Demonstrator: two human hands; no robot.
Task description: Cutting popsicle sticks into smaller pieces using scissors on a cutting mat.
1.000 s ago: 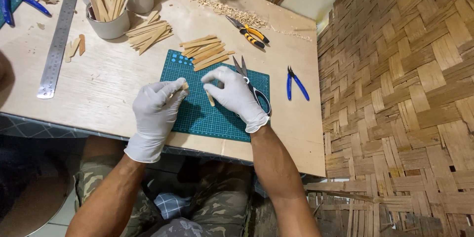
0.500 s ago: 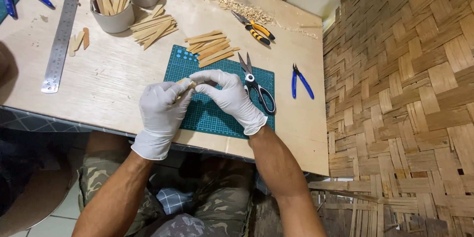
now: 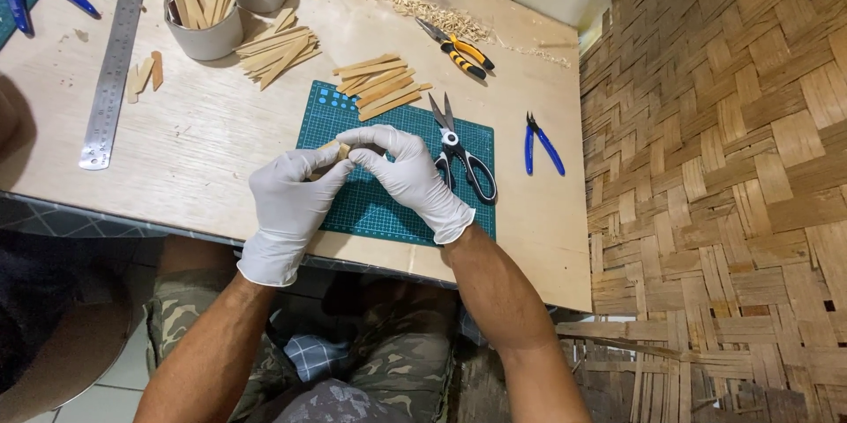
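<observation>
**Wooden stick piece: in hand, work under way**

Wooden stick piece (image 3: 333,150), over the green mat (image 3: 388,202); my left hand (image 3: 291,202) and right hand (image 3: 401,172) both pinch it. Stick pile (image 3: 381,88) at the mat's far edge, uncut, I judge. Scissors (image 3: 460,157) idle on the mat.

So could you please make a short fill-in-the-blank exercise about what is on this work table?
1. Both hands, left hand and right hand, wear white ____.
2. The hands pinch a small wooden piece above the green cutting ____.
3. The scissors with black handles lie to the ____ of the right hand.
4. The steel ruler lies near the table's ____ edge.

Missing words: gloves; mat; right; left
</observation>
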